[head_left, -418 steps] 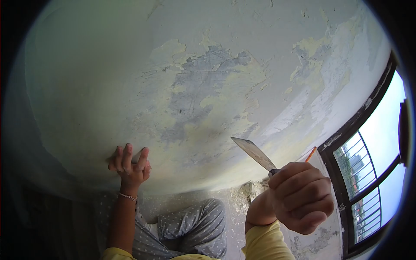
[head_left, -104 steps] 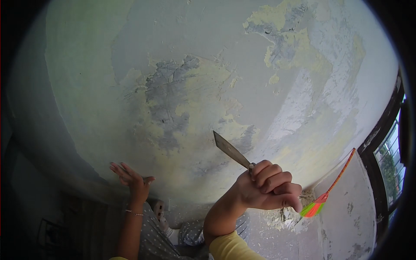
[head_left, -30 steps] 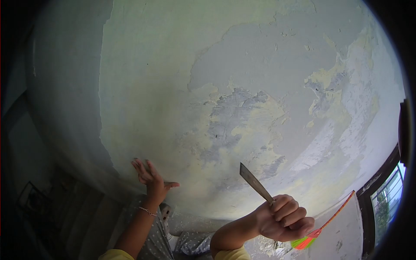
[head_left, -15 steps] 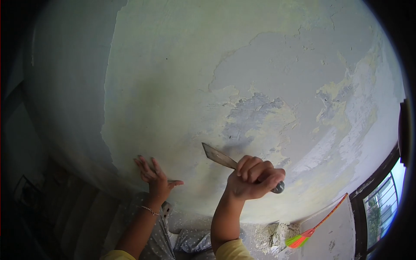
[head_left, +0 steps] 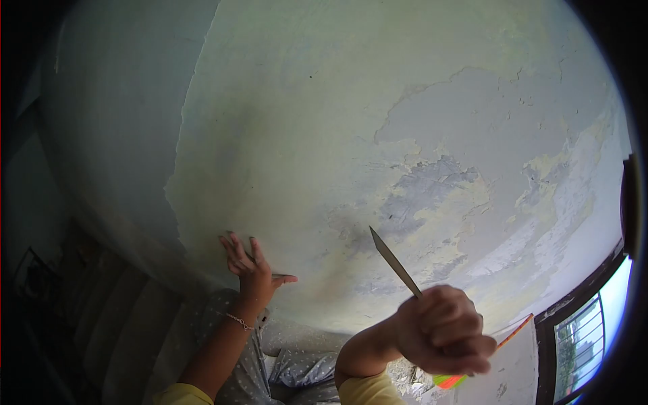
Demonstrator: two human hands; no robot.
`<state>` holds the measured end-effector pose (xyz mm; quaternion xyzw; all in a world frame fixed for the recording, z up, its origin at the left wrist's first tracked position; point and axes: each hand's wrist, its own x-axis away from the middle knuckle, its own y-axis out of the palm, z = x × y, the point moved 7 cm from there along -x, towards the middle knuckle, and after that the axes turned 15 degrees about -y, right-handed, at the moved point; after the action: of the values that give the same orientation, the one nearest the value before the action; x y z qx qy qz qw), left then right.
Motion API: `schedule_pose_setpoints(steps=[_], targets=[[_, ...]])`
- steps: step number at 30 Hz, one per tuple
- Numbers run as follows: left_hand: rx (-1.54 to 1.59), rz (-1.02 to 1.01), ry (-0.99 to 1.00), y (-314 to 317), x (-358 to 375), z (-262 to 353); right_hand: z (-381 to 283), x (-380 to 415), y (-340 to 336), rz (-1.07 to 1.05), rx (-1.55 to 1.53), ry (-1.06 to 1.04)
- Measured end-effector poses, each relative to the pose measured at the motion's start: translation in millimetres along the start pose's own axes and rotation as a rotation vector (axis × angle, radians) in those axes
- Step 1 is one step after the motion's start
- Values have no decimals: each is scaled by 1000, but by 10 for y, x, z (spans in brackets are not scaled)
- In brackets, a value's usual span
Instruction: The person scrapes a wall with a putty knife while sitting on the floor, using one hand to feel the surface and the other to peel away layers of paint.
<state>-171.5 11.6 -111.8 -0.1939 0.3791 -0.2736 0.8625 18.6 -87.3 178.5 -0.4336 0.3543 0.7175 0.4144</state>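
Observation:
My right hand (head_left: pixel 442 327) is wrapped around the handle of a putty knife, lifted toward the camera at the lower right. The knife's metal blade (head_left: pixel 394 262) shows nearly edge-on, its tip pointing up and left in front of the wall (head_left: pixel 283 148). Fingers spread, my left hand (head_left: pixel 248 263) rests against the wall low down, with a beaded bracelet (head_left: pixel 241 322) on its wrist. Right of the blade tip, a rough grey patch (head_left: pixel 432 189) shows where pale yellowish paint has come off.
Dim stairs (head_left: pixel 115 317) descend at the lower left. A barred window (head_left: pixel 579 337) is at the lower right. Partly hidden behind my right hand is a broom with an orange handle (head_left: pixel 516 332) and bright bristles (head_left: pixel 448 382). My patterned trousers (head_left: pixel 304 368) show at the bottom.
My right hand has moved right, down and nearer the camera, turning the putty knife more edge-on. My left hand stays at the wall. The view has shifted slightly, moving the wall patches right.

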Motion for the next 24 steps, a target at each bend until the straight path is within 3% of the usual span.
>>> schedule_pose_setpoints(steps=[2, 3, 5, 8, 9, 11, 13, 16, 19, 24], targets=[[9, -10, -9, -23, 25, -2, 447, 364, 112, -121, 140, 174], [-6, -21, -1, -37, 23, 19, 627, 554, 125, -52, 92, 344], [-19, -23, 1, -37, -15, 24, 516, 542, 227, -167, 63, 288], [-17, -5, 17, -24, -10, 18, 108, 256, 244, -64, -24, 132], [-8, -23, 5, 3, -14, 7, 36, 219, 221, -165, 48, 84], [5, -53, -7, 0, 8, -23, 305, 431, 272, -213, 278, 125], [2, -26, 7, -27, -14, 11, 549, 658, 195, -88, 133, 344], [14, -6, 22, 2, -6, -4, 263, 414, 347, -234, 28, 166], [23, -25, 7, 30, 2, -26, 120, 272, 254, -260, 138, 103], [27, -24, 14, 18, -1, -15, 319, 271, 94, -224, 95, 210]])
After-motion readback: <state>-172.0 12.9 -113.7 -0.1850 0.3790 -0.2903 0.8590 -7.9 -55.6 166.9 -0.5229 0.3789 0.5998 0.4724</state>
